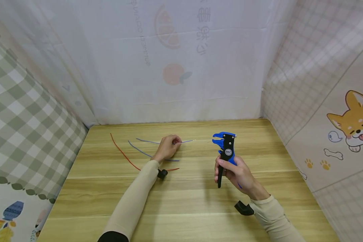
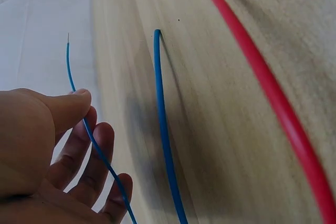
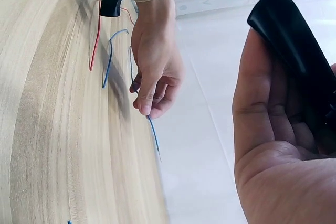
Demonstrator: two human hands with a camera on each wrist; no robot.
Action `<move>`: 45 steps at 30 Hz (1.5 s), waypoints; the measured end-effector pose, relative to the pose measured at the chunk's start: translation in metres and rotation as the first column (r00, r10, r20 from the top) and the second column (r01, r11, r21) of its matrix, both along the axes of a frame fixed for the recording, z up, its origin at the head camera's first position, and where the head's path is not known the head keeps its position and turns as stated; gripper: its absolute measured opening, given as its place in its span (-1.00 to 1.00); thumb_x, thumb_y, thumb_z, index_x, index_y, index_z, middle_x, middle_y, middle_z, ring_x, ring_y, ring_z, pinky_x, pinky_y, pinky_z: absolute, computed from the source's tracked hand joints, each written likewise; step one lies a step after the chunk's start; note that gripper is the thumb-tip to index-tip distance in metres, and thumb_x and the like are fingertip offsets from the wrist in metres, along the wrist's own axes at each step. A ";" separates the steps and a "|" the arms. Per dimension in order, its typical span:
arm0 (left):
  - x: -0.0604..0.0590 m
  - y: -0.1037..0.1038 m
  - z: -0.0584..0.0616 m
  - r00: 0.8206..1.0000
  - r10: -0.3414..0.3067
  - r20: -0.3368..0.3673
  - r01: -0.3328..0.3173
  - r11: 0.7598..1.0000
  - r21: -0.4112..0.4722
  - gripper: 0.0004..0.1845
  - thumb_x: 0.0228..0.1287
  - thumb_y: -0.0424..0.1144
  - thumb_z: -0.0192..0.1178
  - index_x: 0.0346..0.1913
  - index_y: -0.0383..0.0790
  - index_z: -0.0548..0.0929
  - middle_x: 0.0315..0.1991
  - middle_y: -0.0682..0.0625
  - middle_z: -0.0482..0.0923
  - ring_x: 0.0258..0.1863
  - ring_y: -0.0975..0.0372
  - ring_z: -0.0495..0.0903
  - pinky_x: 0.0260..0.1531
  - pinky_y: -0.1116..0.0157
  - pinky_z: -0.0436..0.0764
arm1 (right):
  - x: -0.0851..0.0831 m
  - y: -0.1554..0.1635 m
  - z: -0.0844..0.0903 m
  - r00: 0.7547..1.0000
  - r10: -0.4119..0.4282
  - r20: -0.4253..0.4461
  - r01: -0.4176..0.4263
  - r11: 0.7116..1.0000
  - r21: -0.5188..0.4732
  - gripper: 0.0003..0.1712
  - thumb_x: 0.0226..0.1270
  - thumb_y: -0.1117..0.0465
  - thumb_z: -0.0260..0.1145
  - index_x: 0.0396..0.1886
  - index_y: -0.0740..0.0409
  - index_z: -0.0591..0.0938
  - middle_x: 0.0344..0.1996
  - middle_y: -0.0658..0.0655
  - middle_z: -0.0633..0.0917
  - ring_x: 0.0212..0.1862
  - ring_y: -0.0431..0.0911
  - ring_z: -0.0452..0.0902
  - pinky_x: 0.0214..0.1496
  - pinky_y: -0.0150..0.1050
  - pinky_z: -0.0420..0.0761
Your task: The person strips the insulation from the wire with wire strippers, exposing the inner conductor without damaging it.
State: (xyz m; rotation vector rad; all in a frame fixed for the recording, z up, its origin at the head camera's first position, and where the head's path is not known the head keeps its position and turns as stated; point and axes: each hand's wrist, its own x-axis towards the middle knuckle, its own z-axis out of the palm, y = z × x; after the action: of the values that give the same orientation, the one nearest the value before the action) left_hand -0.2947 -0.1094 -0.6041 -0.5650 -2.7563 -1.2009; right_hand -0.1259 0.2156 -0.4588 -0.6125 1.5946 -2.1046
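Note:
My left hand (image 1: 168, 148) pinches a thin blue wire (image 2: 116, 178) between thumb and fingertips, held over the back of the table. A short bare metal strand (image 2: 68, 38) sticks out of the wire's far end, which points right in the head view. My right hand (image 1: 241, 173) grips a blue and black wire stripper (image 1: 228, 143) by its handles, head upward and blue jaws facing left toward the wire. The jaws stand apart, a small distance from the bare wire end. In the right wrist view a black handle (image 3: 294, 40) lies against the fingers.
Another blue wire (image 2: 164, 129) and a red wire (image 2: 273, 93) lie curved on the wooden table (image 1: 187, 208), partly under my left arm. A tiny blue piece (image 3: 69, 222) shows at the table's near side in the right wrist view. Cloth walls (image 1: 181, 104) enclose the back and sides.

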 end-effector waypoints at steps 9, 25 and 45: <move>0.004 0.005 0.010 0.997 0.044 0.064 -0.042 0.999 -0.027 -0.95 0.55 -0.33 0.43 -0.08 -0.12 0.85 -0.17 0.04 0.81 -0.19 0.24 0.68 -0.03 0.25 0.67 | -0.002 0.000 -0.003 1.000 0.007 0.002 -0.007 1.000 0.003 -0.80 0.89 0.30 -0.08 0.08 0.25 0.49 -0.22 0.04 0.74 -0.21 -0.12 0.84 -0.02 -0.12 0.89; 0.032 0.017 0.054 0.983 0.121 0.136 -0.115 0.992 -0.050 -0.94 0.55 -0.37 0.40 -0.09 -0.19 0.86 -0.14 -0.10 0.86 -0.08 0.03 0.76 0.26 -0.10 0.51 | -0.001 -0.001 -0.003 1.000 0.009 -0.002 -0.009 1.000 0.021 -0.78 0.89 0.30 -0.08 0.05 0.22 0.51 -0.23 0.03 0.75 -0.21 -0.13 0.83 -0.03 -0.05 0.89; 0.033 0.019 0.055 0.981 0.116 0.153 -0.105 0.991 -0.077 -0.90 0.55 -0.32 0.42 0.00 -0.18 0.87 0.00 -0.10 0.90 0.09 -0.03 0.78 0.26 -0.09 0.45 | -0.003 0.001 -0.007 1.000 0.012 -0.018 -0.012 1.000 -0.006 -0.80 0.89 0.31 -0.07 0.07 0.25 0.50 -0.22 0.02 0.75 -0.19 -0.13 0.83 0.01 -0.07 0.89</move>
State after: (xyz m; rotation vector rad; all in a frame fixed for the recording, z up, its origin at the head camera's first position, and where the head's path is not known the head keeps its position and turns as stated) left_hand -0.2618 -0.0902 -0.5495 -0.3299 -2.9251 -1.1772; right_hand -0.1284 0.2166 -0.4654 -0.6432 1.5908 -2.1012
